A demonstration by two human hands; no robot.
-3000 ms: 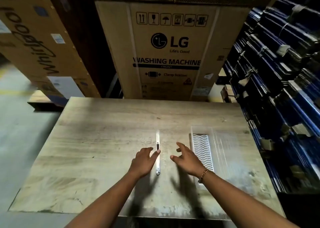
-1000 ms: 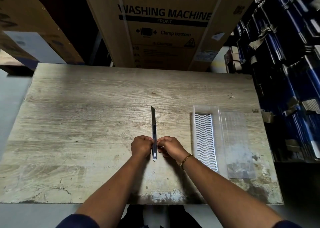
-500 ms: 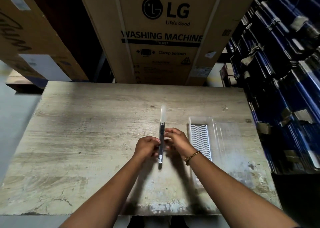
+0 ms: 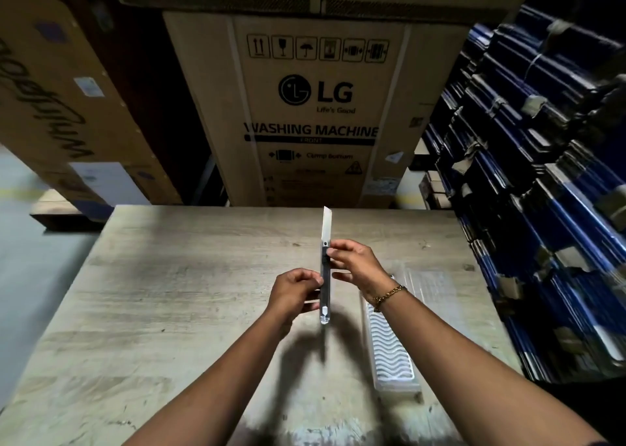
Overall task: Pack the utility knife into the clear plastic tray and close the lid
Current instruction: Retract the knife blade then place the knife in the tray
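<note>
The slim utility knife [image 4: 326, 242] is held up above the wooden table [image 4: 169, 293], its blade extended and pointing away from me. My left hand [image 4: 294, 293] pinches the lower part of the handle. My right hand [image 4: 354, 265] grips the knife higher up, thumb at the dark slider. The clear plastic tray [image 4: 391, 350] with its white wavy insert lies on the table to the right, partly hidden by my right wrist. Its open lid [image 4: 430, 286] lies flat beside it, further right.
A large LG washing machine carton [image 4: 315, 107] stands behind the table. Another carton [image 4: 57, 107] leans at the left. Stacked blue bundles [image 4: 548, 174] fill racks along the right side. The table's near edge runs below my forearms.
Both hands took the knife off the table and lifted it clear of the surface. The right hand has slid further up the handle. The tray and lid have stayed put.
</note>
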